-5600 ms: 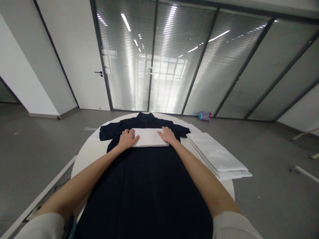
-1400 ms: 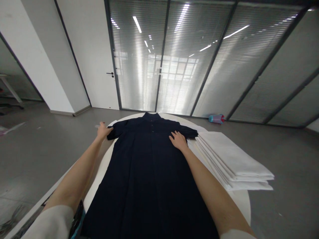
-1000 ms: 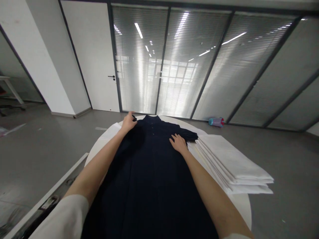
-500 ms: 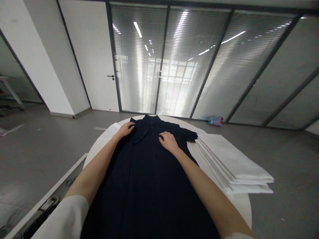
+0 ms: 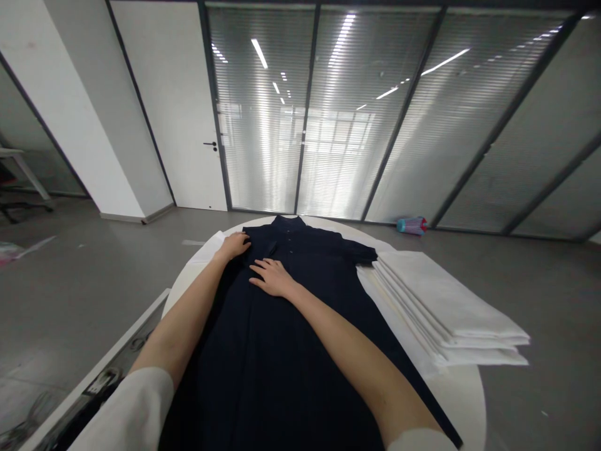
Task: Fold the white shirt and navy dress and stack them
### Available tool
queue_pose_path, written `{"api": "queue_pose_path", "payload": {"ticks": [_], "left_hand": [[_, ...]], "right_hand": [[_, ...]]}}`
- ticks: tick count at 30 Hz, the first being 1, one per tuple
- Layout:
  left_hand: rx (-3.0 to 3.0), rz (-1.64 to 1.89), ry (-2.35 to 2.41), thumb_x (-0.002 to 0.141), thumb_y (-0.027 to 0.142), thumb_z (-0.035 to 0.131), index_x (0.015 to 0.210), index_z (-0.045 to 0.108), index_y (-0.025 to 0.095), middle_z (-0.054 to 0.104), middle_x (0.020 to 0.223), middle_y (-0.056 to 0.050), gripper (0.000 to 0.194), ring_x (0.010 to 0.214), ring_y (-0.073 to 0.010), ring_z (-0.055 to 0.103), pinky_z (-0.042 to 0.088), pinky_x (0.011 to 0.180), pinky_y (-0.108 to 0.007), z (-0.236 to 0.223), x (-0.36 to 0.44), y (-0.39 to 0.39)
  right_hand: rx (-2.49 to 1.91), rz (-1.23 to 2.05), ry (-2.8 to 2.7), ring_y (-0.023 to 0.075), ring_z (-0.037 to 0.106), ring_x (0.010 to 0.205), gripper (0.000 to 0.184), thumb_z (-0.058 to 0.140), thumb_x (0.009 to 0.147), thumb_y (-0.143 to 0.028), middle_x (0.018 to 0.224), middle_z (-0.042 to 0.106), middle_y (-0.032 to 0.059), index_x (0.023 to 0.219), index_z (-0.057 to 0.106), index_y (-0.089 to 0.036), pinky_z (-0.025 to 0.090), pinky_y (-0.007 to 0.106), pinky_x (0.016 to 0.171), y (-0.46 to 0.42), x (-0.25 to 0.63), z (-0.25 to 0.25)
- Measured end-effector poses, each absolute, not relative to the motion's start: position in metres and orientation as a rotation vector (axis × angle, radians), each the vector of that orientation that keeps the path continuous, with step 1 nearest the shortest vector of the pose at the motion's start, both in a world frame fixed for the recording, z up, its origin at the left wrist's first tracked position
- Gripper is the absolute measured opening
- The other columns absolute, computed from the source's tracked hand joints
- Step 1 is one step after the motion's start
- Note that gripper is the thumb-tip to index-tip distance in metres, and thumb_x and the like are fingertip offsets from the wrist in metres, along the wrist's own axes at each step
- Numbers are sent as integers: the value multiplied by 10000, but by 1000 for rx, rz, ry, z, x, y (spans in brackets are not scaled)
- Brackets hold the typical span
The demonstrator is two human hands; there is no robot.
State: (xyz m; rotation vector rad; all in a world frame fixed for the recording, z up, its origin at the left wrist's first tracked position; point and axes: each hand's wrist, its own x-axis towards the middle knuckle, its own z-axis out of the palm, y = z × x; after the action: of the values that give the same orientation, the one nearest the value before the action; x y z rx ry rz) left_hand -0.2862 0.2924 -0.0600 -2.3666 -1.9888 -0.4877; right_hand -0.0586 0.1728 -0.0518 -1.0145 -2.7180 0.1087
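A dark navy short-sleeved shirt (image 5: pixel 300 313) lies spread lengthwise on a round white table (image 5: pixel 462 388), collar at the far end. Its left sleeve is folded in over the chest. My left hand (image 5: pixel 233 245) rests flat on the shirt's left shoulder at the folded edge, fingers loosely together. My right hand (image 5: pixel 271 277) lies flat and open on the chest, just right of the folded sleeve, with fingers spread. The shirt's right sleeve (image 5: pixel 360 253) still lies out to the side.
A stack of folded white cloths (image 5: pixel 441 307) sits on the table's right side, beside the shirt. A pink and blue bottle (image 5: pixel 411 225) lies on the floor by the glass partition. A white door stands at the back left.
The white sheet on the chest is gone. My left hand took the left sleeve and folded it in over the chest. My right hand slid left across the chest onto the fold.
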Motion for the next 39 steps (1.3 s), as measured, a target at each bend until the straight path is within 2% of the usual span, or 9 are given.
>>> {"api": "queue_pose_path", "payload": {"ticks": [4, 8, 13, 16, 19, 21, 24, 30, 39], "left_hand": [[-2317, -461, -1985, 988, 389, 433, 1440, 520, 205, 420, 1554, -118, 496, 1472, -307, 315, 296, 1179, -482, -60, -261, 289], [-2332, -357, -2057, 991, 487, 418, 1505, 437, 184, 362, 1576, -175, 598, 1460, -386, 312, 290, 1147, -575, -69, -247, 280], [-2362, -326, -2022, 985, 474, 436, 1474, 482, 168, 295, 1606, -182, 579, 1486, -429, 208, 204, 1144, -661, -56, -240, 275], [-2433, -344, -1918, 1002, 486, 390, 1423, 541, 218, 360, 1588, -125, 522, 1490, -382, 230, 182, 1163, -647, -42, -225, 276], [-2515, -357, -1831, 1015, 534, 323, 1400, 560, 267, 436, 1547, -89, 525, 1465, -346, 308, 245, 1152, -627, -40, -206, 275], [-2547, -360, -1796, 1013, 538, 328, 1383, 576, 265, 448, 1538, -93, 523, 1462, -343, 316, 245, 1154, -620, -46, -197, 273], [-2592, -346, -1774, 1002, 526, 372, 1375, 582, 252, 476, 1514, -111, 508, 1453, -347, 333, 246, 1156, -615, -56, -194, 270], [-2647, -349, -1788, 995, 548, 370, 1419, 538, 243, 453, 1529, -121, 548, 1450, -359, 333, 262, 1144, -620, -63, -199, 271], [-2630, -394, -1851, 1003, 524, 363, 1444, 503, 254, 435, 1546, -109, 537, 1462, -331, 324, 232, 1167, -594, -66, -198, 267]], "right_hand": [[-1028, 79, -2667, 307, 417, 1391, 532, 409, 1025, -507, 1497, 494, 113, 1422, 538, -177, 336, 467, 1116, 171, -57, -51], [-1025, 127, -2635, 292, 485, 1344, 461, 493, 1008, -430, 1428, 564, 134, 1354, 594, -142, 363, 456, 1099, 172, -59, -51], [-1063, 290, -2494, 202, 592, 1225, 379, 496, 1007, -368, 1337, 642, 81, 1310, 626, -180, 435, 307, 1038, 193, -45, -37], [-1554, 93, -2331, 166, 612, 1175, 366, 404, 1024, -236, 1315, 647, 65, 1324, 612, -218, 449, 258, 991, 219, -7, -12], [-2030, -106, -2244, 263, 578, 1229, 409, 432, 965, -139, 1346, 611, 139, 1328, 613, -196, 427, 397, 1020, 243, 52, 16], [-2205, -153, -2219, 346, 517, 1295, 360, 559, 894, -146, 1327, 612, 191, 1233, 678, -157, 326, 523, 1091, 254, 92, 28], [-2467, -125, -2195, 394, 516, 1290, 382, 738, 753, -236, 1239, 667, 169, 1134, 732, -212, 252, 635, 1089, 261, 135, 30], [-2598, -170, -2215, 339, 467, 1351, 348, 692, 787, -223, 1252, 678, 113, 1130, 742, -238, 221, 544, 1130, 261, 156, 7], [-2594, -247, -1756, 354, 552, 1239, 447, 400, 957, -134, 1306, 572, 320, 1351, 578, -21, 418, 499, 947, 268, 151, 15]]}}
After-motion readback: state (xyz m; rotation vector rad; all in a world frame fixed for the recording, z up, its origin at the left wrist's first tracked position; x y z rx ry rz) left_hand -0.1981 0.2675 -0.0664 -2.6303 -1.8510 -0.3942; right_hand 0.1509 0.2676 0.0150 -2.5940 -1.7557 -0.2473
